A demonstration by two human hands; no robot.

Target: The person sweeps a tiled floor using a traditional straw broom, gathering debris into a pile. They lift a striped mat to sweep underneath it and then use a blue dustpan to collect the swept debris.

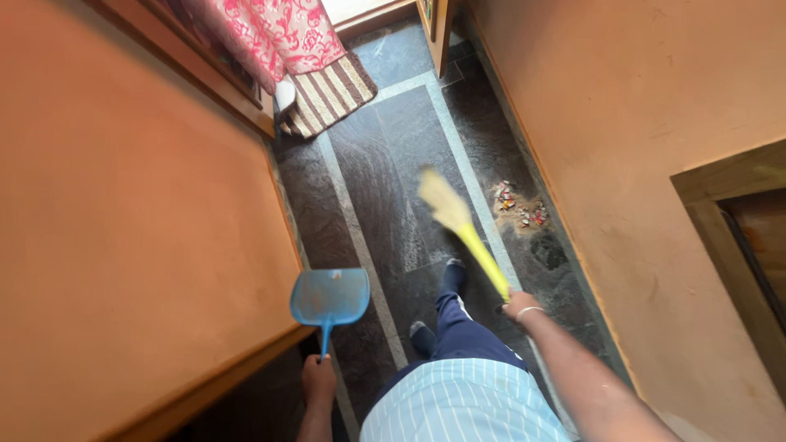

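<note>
My left hand (318, 381) grips the thin handle of a blue dustpan (330, 296), held flat above the dark stone floor close to the orange wall on the left. In my right hand (516, 304) is the yellow handle of a broom (458, 225); its pale straw head is blurred and points forward over the floor. A small pile of dirt and coloured scraps (518, 206) lies by the right wall, just right of the broom head. My dark trouser legs and feet (446, 307) stand between the two hands.
The corridor is narrow, with orange walls on both sides. A striped brown doormat (327, 94) and a pink patterned cloth (278, 33) lie at the far end by a wooden door frame (438, 29). A wooden-framed opening (737, 221) is set in the right wall.
</note>
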